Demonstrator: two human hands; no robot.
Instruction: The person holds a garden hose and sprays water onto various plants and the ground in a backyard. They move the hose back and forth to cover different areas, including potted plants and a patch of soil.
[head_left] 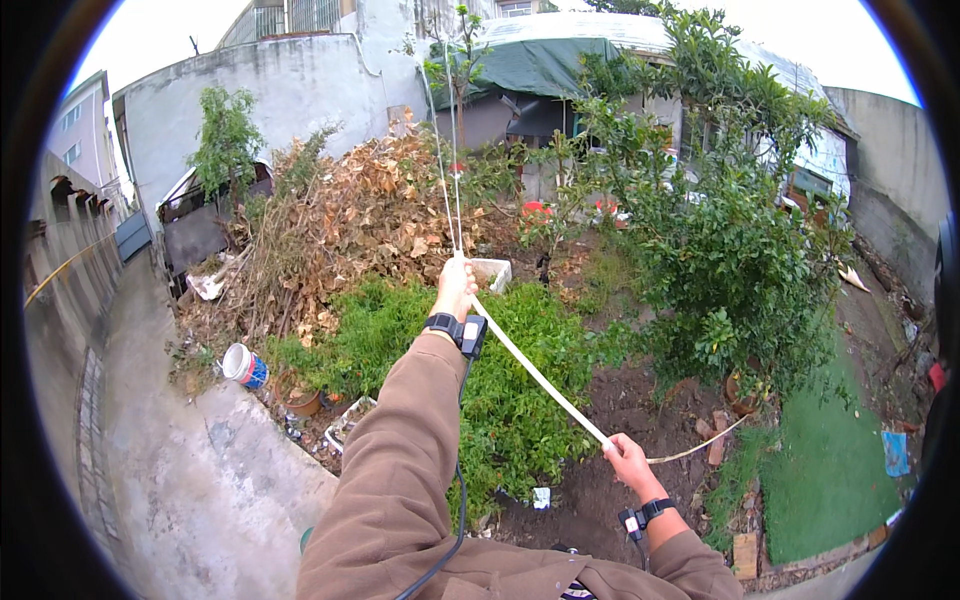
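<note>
A long white hose [540, 375] runs between my two hands. My left hand [456, 284], arm stretched out over a bed of leafy green plants [510, 395], is closed round the hose's far end. Two thin pale streams [448, 190], which look like water, rise from that hand toward the wall. Lower and to the right, my right hand [628, 462] grips the hose above bare dark soil [560, 530]. Past it the hose trails off right, toward the leafy tree. Both wrists wear black straps with small devices; a black cable runs along my left arm.
A heap of dry brown leaves [370, 200] lies beyond the plants. At left, a white and blue bucket [245, 366] lies tipped beside the concrete path [215, 480]. A leafy tree [715, 240] and green ground matting [825, 460] are at right. Concrete walls [265, 95] enclose the plot.
</note>
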